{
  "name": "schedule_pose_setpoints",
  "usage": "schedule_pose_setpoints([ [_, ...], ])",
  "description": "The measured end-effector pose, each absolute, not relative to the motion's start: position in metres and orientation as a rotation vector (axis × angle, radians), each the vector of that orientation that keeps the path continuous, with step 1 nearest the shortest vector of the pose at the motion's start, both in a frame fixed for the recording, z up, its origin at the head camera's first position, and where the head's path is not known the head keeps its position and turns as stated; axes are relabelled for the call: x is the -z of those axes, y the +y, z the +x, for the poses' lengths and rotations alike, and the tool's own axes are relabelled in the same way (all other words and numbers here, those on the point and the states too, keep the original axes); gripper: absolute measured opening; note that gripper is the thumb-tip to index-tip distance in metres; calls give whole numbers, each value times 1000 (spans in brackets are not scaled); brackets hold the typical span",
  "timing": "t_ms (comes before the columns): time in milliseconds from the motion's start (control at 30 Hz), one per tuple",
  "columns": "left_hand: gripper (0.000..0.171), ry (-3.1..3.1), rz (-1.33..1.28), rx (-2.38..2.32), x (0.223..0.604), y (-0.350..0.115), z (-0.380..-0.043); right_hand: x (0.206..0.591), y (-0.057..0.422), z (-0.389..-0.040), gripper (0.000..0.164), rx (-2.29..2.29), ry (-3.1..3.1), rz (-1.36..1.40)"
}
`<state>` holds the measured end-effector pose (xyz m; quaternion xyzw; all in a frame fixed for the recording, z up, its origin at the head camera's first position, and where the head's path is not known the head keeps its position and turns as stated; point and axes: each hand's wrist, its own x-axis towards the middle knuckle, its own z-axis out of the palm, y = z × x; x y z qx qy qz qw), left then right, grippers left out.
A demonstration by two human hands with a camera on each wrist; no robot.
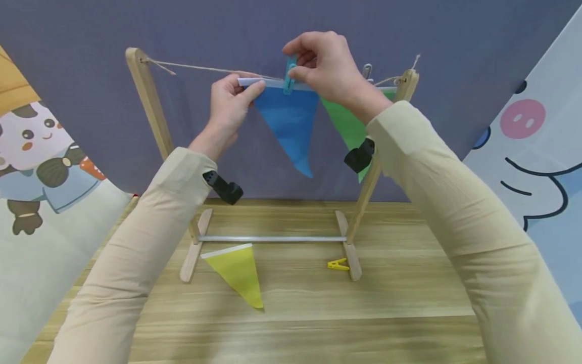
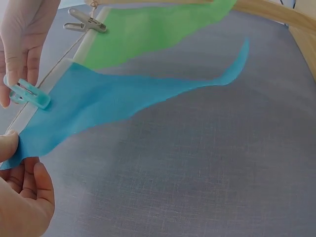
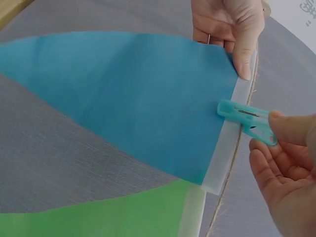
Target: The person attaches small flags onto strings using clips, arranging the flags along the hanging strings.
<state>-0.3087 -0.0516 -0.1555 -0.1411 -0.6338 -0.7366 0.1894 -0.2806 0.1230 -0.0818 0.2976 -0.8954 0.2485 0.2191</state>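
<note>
A blue triangular pennant (image 1: 291, 121) with a white top band hangs at the twine (image 1: 195, 65). At the band's left end my left hand (image 1: 229, 103) pinches it between thumb and fingers. My right hand (image 1: 329, 65) holds the handle end of a turquoise clothespin (image 3: 244, 114) between thumb and fingers. The clothespin's jaws lie over the white band near its middle, with the twine running along the band's upper edge. To the right, a green pennant (image 2: 148, 34) hangs from the twine by a grey-beige clothespin (image 2: 85, 22); my right arm partly hides it in the head view.
Two wooden posts (image 1: 152, 106) carry the twine, joined below by a pale rod (image 1: 273, 238) between wooden feet. On the wooden table (image 1: 295, 333) lie a yellow pennant (image 1: 238, 273) and a yellow clothespin (image 1: 338, 264) beside the right foot. A grey-blue panel (image 1: 254, 167) stands behind.
</note>
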Motion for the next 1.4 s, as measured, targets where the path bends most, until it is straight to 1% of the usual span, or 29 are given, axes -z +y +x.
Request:
schedule_pose_setpoints([
  [167,9,-1764,-412,2071,156,-51,-309,80,121,-279,33,-627,-2503,809],
  [400,16,-1811,-382,2083,163,-53,-308,87,123,-279,38,-637,-2502,822],
  [633,13,-1804,-414,2117,171,-56,-309,95,127,-277,45,-597,-2474,851],
  [733,15,-1794,-450,2126,175,-59,-310,97,129,-276,46,-592,-2463,858],
  [1100,7,-1860,-460,2095,195,-75,-314,110,139,-269,47,-643,-2381,903],
  [1233,10,-1871,-476,2103,203,-79,-313,114,142,-266,47,-678,-2368,920],
  [1400,18,-1919,-479,2085,210,-82,-310,120,147,-260,46,-717,-2334,930],
])
